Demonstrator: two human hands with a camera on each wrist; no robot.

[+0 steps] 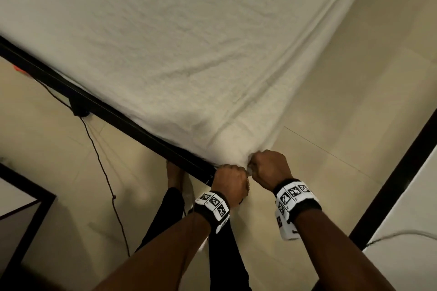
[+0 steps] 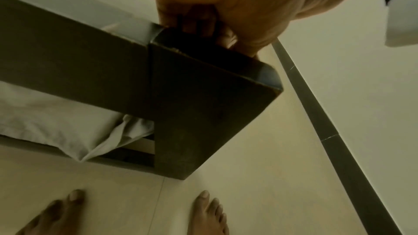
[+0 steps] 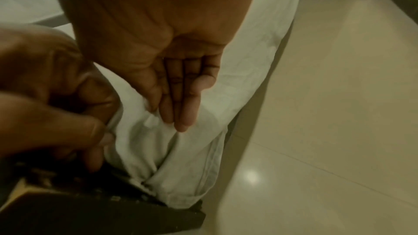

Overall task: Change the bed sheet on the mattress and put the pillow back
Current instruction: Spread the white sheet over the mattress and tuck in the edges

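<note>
A white bed sheet [image 1: 165, 42] covers the mattress, creased along its right edge. Both hands meet at the near corner, above the dark bed frame [image 1: 118, 113]. My left hand [image 1: 233, 181] has its fingers curled and pinches the sheet's edge [image 3: 110, 131] at the frame corner [image 2: 203, 104]. My right hand [image 1: 268, 168] lies flat on the gathered sheet [image 3: 181, 158] over the corner, its fingers [image 3: 181, 110] straight and pressing a fold. A white pillow-like bundle [image 2: 56, 122] lies low behind the frame rail.
A black cable [image 1: 106, 172] trails over the tiled floor on the left. My bare feet [image 2: 208, 212] stand close to the frame corner. A dark skirting strip [image 2: 328, 131] runs along the floor, and white furniture with a dark edge [image 1: 402, 172] stands at the right.
</note>
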